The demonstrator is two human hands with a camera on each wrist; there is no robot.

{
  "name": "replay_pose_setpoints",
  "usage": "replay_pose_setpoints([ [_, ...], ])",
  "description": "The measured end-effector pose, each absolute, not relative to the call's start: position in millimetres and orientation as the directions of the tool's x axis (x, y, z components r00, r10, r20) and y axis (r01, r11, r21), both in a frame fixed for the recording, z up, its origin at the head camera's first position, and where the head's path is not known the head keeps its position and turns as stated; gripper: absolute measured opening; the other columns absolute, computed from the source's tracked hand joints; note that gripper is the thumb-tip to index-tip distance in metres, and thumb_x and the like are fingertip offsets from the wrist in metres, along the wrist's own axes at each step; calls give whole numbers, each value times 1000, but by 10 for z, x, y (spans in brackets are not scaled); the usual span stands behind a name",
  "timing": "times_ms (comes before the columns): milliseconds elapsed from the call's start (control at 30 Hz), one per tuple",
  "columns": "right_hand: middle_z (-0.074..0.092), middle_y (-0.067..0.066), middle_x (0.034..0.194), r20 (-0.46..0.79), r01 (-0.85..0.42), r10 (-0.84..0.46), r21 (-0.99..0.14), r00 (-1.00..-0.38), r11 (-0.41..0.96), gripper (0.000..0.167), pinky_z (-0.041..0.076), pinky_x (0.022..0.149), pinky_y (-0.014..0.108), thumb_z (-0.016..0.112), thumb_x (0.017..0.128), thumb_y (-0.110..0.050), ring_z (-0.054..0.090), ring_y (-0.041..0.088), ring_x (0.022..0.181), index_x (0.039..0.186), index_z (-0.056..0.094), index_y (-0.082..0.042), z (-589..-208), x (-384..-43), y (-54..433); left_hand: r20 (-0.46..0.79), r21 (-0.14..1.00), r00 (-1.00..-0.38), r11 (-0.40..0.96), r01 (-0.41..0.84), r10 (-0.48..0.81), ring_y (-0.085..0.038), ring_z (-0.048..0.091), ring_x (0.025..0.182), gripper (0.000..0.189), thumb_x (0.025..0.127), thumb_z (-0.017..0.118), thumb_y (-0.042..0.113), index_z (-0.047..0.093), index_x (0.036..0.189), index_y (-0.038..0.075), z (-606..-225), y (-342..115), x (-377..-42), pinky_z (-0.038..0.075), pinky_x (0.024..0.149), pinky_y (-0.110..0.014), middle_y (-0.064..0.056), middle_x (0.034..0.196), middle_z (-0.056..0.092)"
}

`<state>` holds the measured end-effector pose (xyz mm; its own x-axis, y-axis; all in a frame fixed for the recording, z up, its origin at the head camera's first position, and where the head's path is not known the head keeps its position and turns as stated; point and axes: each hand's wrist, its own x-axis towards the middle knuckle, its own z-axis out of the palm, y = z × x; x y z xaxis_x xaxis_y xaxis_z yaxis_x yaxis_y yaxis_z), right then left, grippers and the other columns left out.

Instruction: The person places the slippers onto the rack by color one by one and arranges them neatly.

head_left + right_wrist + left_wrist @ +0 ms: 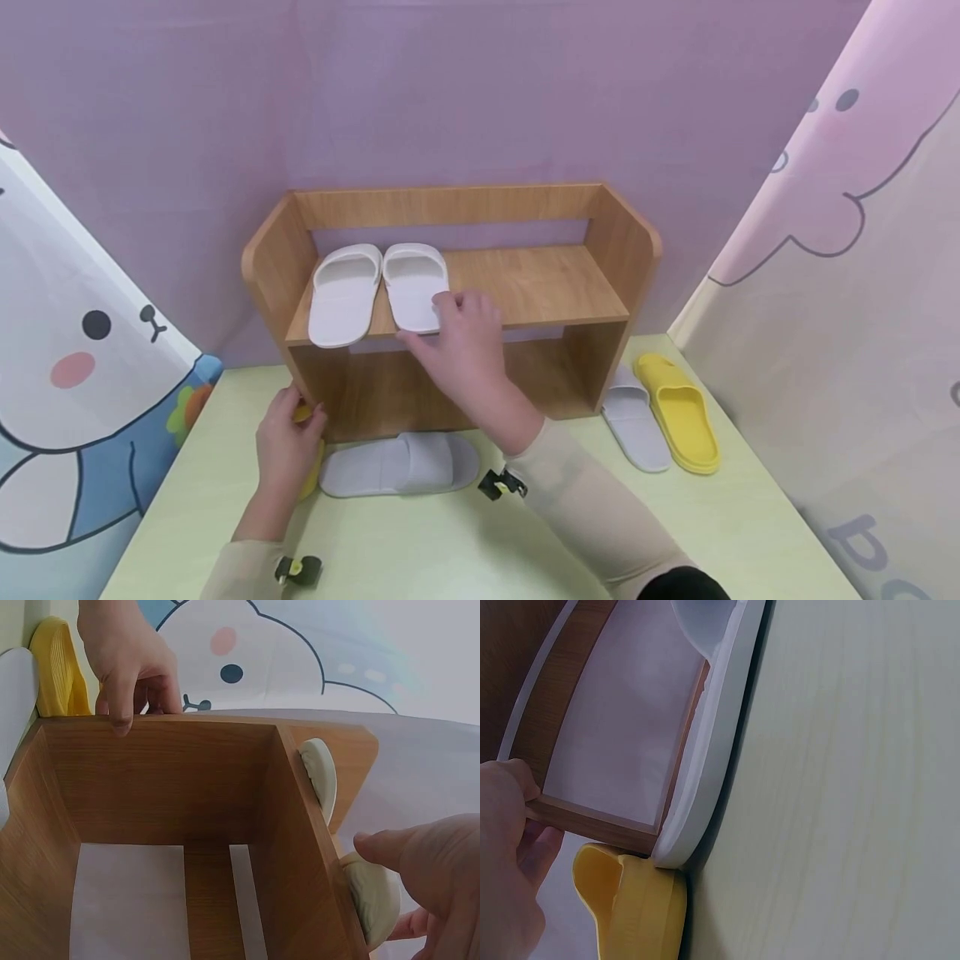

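A wooden shoe rack (465, 208) with two levels stands against the purple backdrop. Its upper shelf bears a left white slipper (343, 308) and a right white slipper (411, 287), side by side with soles toward the front. My right hand (472, 350) holds the right slipper by its front end, thumb at the front edge and fingers along its right side. Low on the rack's left side panel (165, 772), my left hand (285, 437) grips the front edge, thumb inside and fingers outside. A yellow slipper (649, 907) lies beside that panel, mostly hidden by the left hand in the head view.
In front of the rack, a light grey slipper (367, 468) lies sideways on the pale green table (405, 550). Right of the rack are another grey slipper (637, 425) and a yellow slipper (686, 425). Patterned cloths (862, 333) hang at both sides.
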<state>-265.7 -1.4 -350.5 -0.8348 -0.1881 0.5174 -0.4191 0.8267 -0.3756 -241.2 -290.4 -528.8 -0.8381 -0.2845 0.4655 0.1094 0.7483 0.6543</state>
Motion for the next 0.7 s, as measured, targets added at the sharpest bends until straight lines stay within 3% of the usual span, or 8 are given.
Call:
replay_pose_setpoints([
  [300,55,6,110,520,-422,-205,-341,-829,840,59,42,97,41,83,91,-67,49,25,108,111,66,-14,-3521,-2681,-87,443,659,-848,747,88,-291,-41,65,133,48,102,78,4,62,147,10,-5280,-2902,-2410,61,101,-61,-16,141,66],
  [700,53,4,108,544,-402,-192,-299,-817,866,66,41,91,37,84,85,-74,48,24,105,108,65,-16,-3550,-2715,-189,426,670,-855,739,78,-296,-40,64,134,48,103,77,5,62,148,10,-5261,-2894,-2397,61,100,-61,-16,142,66],
])
